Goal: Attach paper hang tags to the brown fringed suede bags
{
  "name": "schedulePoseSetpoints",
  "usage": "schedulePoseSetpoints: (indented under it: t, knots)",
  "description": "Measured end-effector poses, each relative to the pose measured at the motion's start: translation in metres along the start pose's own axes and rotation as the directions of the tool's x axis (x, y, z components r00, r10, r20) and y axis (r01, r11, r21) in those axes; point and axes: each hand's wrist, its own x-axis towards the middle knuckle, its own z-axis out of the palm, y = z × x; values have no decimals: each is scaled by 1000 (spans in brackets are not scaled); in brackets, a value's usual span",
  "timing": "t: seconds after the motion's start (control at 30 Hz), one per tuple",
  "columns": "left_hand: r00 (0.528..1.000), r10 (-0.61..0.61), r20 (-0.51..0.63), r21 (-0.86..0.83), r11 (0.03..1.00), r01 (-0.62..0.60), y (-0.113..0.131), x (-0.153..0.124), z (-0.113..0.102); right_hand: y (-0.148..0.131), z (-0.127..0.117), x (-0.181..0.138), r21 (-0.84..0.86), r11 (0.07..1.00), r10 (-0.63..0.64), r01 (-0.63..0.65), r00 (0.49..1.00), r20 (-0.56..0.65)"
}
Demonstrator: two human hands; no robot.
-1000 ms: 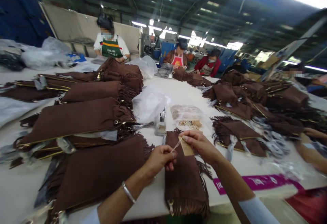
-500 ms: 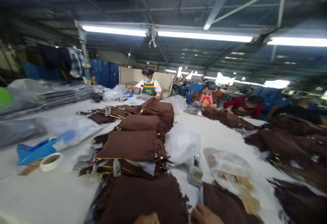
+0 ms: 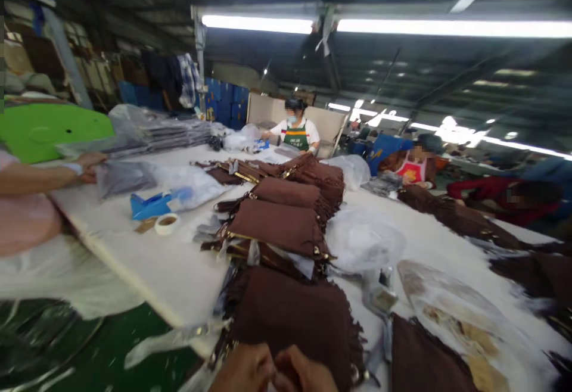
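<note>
Left hand (image 3: 243, 371) and right hand (image 3: 304, 374) meet at the bottom edge, fingers curled together; what they pinch, cannot tell; brown fringed bag (image 3: 290, 320) lies just beyond them on the white table (image 3: 147, 261); likely soft, limp, light; best gripped at its body, not the fringe.

A roll of pale tape (image 3: 167, 223) lies on the white counter (image 3: 147, 267) beside a blue plastic dispenser (image 3: 152, 205). Crumpled clear plastic bags (image 3: 364, 240) sit mid-counter. A stack of grey folded sheets (image 3: 165, 136) rests far left, near a bright green board (image 3: 49, 130). A co-worker in a green apron (image 3: 295, 136) stands at the far end.
</note>
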Motion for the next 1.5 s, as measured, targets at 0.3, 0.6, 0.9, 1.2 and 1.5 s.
schedulePoseSetpoints:
  t: [0.3,0.6,0.9,1.2,1.5]
  knots:
    - [961,-218,170,-471,839,273,-32,-55,-12,-41,25,1,63,995,-88,78,978,189]
    - [902,296,-314,635,772,-32,-53,-31,-79,-43,8,48,-57,994,-90,92,995,38]
    - [968,207,-143,676,735,-57,-48,-27,-86,-62,36,88,-126,985,-114,119,992,51]
    - [993,-78,-89,-33,997,75,-57,-27,-86,-56,47,92,-96,992,-71,79,994,78]
    - [957,-289,-9,-498,832,247,-71,-16,-75,-58,49,92,-106,990,-86,96,992,93]
